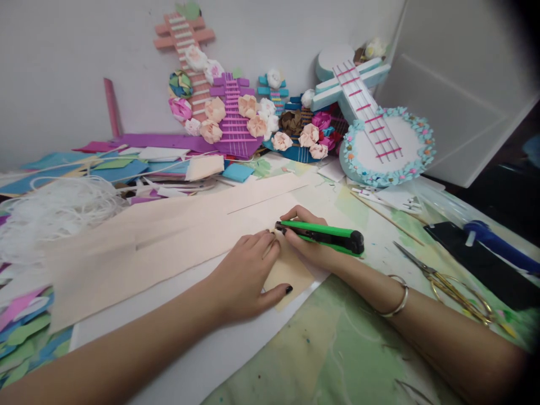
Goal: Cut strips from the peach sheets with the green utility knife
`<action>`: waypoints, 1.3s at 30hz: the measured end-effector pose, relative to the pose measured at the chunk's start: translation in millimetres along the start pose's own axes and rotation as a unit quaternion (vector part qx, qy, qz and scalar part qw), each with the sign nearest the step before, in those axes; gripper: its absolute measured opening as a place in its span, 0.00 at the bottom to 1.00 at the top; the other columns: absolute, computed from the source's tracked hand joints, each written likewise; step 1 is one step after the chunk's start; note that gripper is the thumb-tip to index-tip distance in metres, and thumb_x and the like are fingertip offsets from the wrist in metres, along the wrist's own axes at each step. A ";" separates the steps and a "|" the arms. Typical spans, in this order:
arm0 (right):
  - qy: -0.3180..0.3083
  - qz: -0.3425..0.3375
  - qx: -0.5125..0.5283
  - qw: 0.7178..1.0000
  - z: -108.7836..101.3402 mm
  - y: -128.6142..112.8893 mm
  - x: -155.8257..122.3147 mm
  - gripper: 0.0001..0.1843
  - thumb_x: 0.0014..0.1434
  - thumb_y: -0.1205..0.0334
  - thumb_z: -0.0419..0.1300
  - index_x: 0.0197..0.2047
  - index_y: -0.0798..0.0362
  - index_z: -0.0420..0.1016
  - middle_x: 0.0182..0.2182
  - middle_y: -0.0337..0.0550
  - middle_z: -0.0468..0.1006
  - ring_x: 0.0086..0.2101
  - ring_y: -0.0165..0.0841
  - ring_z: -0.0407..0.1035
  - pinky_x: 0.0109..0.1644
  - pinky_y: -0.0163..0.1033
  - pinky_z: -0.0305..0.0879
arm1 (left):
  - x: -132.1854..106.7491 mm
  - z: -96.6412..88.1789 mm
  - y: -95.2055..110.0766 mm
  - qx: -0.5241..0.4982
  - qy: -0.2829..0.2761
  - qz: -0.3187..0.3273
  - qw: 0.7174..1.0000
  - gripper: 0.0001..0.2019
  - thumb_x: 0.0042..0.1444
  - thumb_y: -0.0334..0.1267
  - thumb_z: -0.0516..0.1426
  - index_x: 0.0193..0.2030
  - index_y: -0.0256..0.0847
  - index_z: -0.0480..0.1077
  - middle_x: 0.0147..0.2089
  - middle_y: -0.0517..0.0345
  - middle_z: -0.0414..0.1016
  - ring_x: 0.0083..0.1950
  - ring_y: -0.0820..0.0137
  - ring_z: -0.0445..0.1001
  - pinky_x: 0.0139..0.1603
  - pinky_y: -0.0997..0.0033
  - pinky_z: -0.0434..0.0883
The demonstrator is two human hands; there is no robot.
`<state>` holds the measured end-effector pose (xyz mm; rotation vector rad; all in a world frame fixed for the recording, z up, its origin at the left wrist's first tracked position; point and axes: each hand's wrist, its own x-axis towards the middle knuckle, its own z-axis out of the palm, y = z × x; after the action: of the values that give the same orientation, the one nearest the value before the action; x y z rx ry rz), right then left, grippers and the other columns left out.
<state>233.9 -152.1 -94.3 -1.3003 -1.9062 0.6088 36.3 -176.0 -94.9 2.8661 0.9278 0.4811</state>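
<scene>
My right hand (304,233) grips a green box cutter (327,232) with a black end, its tip low over the paper. Close beside that tip, my left hand (248,275) presses down with fingers stretched and thumb apart. Under both hands lies a small cream-yellow card (295,275). Beneath it is a white sheet (169,343), and a large peach sheet (101,270) spreads behind and to the left. Whether the blade touches the card is hidden by my fingers.
Gold-handled scissors (442,281), a thin wooden stick (388,219) and a blue glue gun (502,244) lie on the right. A tangle of white cord (63,208) and coloured scraps (25,332) sit left. Flower-decorated guitar shapes (236,115) and a pale blue one (383,140) stand behind.
</scene>
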 end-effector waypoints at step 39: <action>-0.006 -0.019 -0.003 1.000 -0.7 -1.9 -0.7 0.06 0.56 0.63 0.57 0.39 0.49 0.67 0.32 0.36 0.79 0.30 0.31 0.72 0.37 0.36 0.62 | 1.3 -2.9 1.3 -0.001 -0.018 -0.008 1.000 0.23 0.59 0.50 0.54 0.52 0.33 0.65 0.56 0.35 0.67 0.59 0.48 0.64 0.57 0.44 0.65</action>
<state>233.4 -153.5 -92.7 -1.2647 -1.9391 0.5935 37.1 -176.2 -91.6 2.8538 0.9420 0.4270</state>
